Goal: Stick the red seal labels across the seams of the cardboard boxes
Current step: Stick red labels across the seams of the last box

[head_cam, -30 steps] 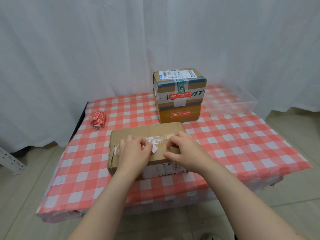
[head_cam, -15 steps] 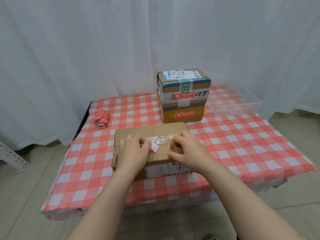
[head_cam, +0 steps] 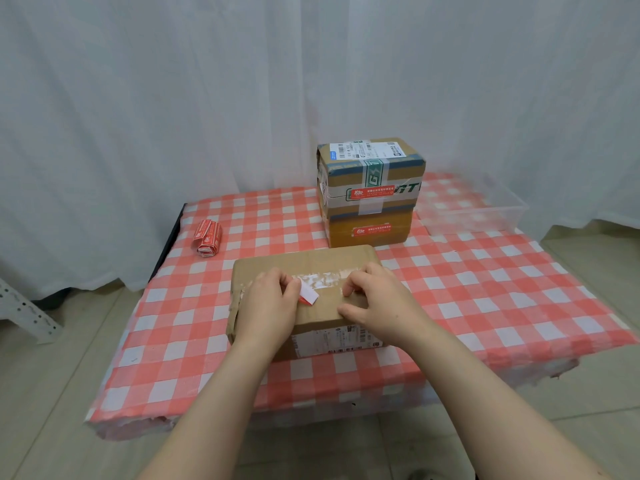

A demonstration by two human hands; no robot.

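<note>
Cardboard boxes number three on the checked tablecloth (head_cam: 485,289), and two look finished, while the third is in hand. The flat box (head_cam: 277,263) at the front edge serves as the landmark. Directly behind it stand the upper stacked box (head_cam: 370,168) and the lower stacked box (head_cam: 367,240), and each carries a red seal label on its front, the upper seal (head_cam: 372,192) and the lower seal (head_cam: 370,231). Behind and to the right of the flat box lies a clear plastic tray (head_cam: 471,216). The flat box shows only pale old tape along its top seam and no red seal yet. The left hand (head_cam: 268,306) lies on its top left part and pinches a loose label (head_cam: 308,293), white backing outward with a red edge showing, just above the seam. The right hand (head_cam: 377,299) rests on the top right part with bent fingers; whether it pinches anything cannot be told. The roll of labels (head_cam: 207,237) sits behind and to the left. By this judgement, what remains is peeling and pressing this one seal.
</note>
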